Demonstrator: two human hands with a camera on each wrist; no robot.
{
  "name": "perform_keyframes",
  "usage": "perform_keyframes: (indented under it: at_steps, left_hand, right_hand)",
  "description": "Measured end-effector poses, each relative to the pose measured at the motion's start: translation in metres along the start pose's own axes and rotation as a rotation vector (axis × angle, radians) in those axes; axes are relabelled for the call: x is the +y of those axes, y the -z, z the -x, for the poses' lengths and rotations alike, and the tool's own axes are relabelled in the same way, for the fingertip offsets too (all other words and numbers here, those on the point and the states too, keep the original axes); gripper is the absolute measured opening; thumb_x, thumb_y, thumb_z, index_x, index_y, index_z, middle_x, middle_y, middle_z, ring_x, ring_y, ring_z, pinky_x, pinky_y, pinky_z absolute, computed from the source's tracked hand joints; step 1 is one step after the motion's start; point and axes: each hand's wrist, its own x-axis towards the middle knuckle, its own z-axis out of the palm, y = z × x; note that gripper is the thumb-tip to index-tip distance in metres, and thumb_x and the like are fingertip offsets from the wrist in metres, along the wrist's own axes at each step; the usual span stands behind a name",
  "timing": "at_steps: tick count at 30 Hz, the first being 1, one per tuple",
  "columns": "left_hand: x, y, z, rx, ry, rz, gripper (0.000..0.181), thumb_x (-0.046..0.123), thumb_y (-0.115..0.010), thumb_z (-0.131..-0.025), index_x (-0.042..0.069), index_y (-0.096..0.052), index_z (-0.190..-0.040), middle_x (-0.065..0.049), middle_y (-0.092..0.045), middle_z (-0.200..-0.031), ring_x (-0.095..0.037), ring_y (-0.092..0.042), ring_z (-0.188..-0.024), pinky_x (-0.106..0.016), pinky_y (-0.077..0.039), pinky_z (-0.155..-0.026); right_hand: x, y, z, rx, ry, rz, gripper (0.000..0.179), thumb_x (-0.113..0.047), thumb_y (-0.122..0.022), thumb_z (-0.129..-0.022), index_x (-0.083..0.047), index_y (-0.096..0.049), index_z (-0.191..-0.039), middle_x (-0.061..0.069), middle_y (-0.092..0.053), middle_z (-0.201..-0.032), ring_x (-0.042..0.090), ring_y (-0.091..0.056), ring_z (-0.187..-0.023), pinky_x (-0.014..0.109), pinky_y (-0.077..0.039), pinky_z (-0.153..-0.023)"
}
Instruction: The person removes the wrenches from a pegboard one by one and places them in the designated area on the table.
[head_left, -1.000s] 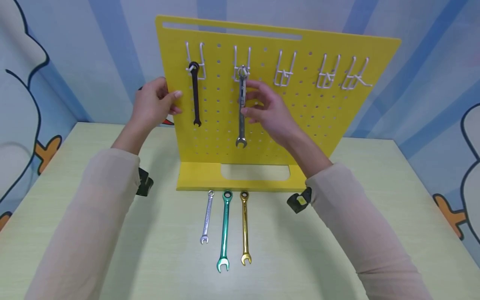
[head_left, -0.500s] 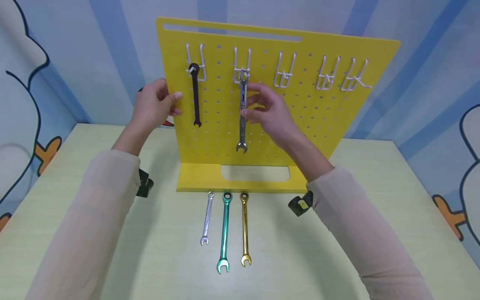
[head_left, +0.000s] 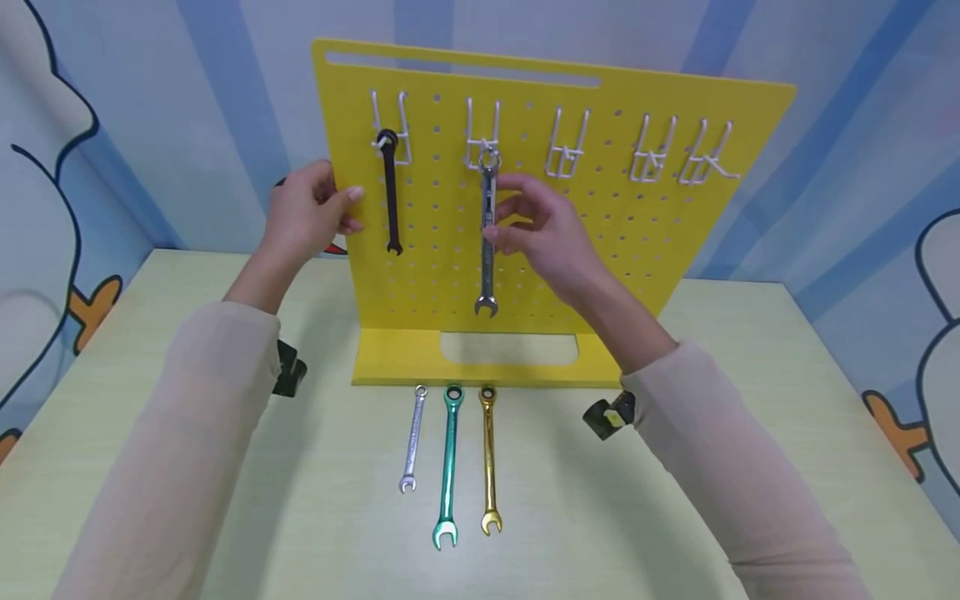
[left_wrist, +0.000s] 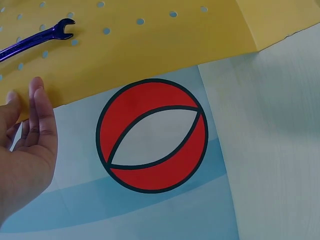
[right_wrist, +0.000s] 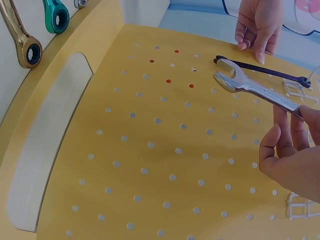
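Between the thumb and fingers of my right hand (head_left: 551, 233) is a chrome combination wrench (head_left: 487, 250), open end down. Its ring end overlaps the second white wire hook (head_left: 482, 125); whether the hook tip passes through the ring I cannot tell. In the right wrist view the wrench (right_wrist: 260, 90) stands out in front of the board. My left hand (head_left: 300, 204) pinches the left edge of the yellow pegboard (head_left: 450, 292). Beside that hand a dark wrench (head_left: 391, 196) hangs by its ring from the first hook.
Three wrenches lie side by side on the pale table before the board: a small silver one (head_left: 413, 442), a green one (head_left: 450, 467) and a gold one (head_left: 490, 467). Further right on the board are more wire hooks (head_left: 567, 150). A patterned wall stands close behind.
The chrome wrench in my right hand has come down a little and its ring sits lower against the hook. My left hand stays on the board's edge.
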Motion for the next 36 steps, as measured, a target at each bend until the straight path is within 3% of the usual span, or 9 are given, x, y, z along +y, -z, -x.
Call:
perform_keyframes:
  at_steps: [7,17,26,36]
  left_hand:
    - [0.0,0.001,0.0,0.007,-0.007,-0.01,0.028,0.029,-0.049,-0.093,0.004,-0.04,-0.086,-0.014,-0.056,-0.093,-0.019,-0.065,-0.076,-0.023,-0.056,-0.064]
    - [0.001,0.001,0.0,0.006,-0.005,0.005,0.026,0.028,-0.049,-0.093,0.003,-0.041,-0.089,-0.014,-0.056,-0.094,-0.018,-0.065,-0.075,-0.022,-0.056,-0.064]
    - [0.0,0.0,0.001,0.008,-0.009,-0.004,0.028,0.028,-0.049,-0.094,0.003,-0.039,-0.085,-0.014,-0.055,-0.093,-0.019,-0.065,-0.076,-0.022,-0.056,-0.063]
    - [-0.001,-0.001,-0.001,-0.003,0.005,0.011,0.027,0.03,-0.049,-0.092,0.004,-0.047,-0.098,-0.014,-0.056,-0.097,-0.019,-0.064,-0.076,-0.022,-0.056,-0.063]
  right_hand:
    - [-0.002,0.001,0.004,-0.004,0.007,-0.006,0.045,0.013,-0.057,-0.083,-0.005,-0.049,-0.124,0.01,-0.053,-0.096,0.022,-0.057,-0.082,0.035,-0.051,-0.08]
    - [-0.008,0.001,0.007,0.001,0.011,-0.004,0.043,0.011,-0.058,-0.084,-0.005,-0.05,-0.122,0.011,-0.053,-0.096,0.022,-0.058,-0.083,0.04,-0.051,-0.082]
    - [-0.01,0.001,0.01,-0.003,0.02,-0.014,0.041,0.011,-0.059,-0.083,-0.005,-0.051,-0.12,0.011,-0.054,-0.094,0.023,-0.058,-0.082,0.033,-0.053,-0.077]
    - [-0.009,0.004,0.012,-0.023,0.028,0.005,0.039,0.01,-0.059,-0.084,-0.006,-0.05,-0.118,0.01,-0.054,-0.096,0.024,-0.058,-0.086,0.042,-0.051,-0.083]
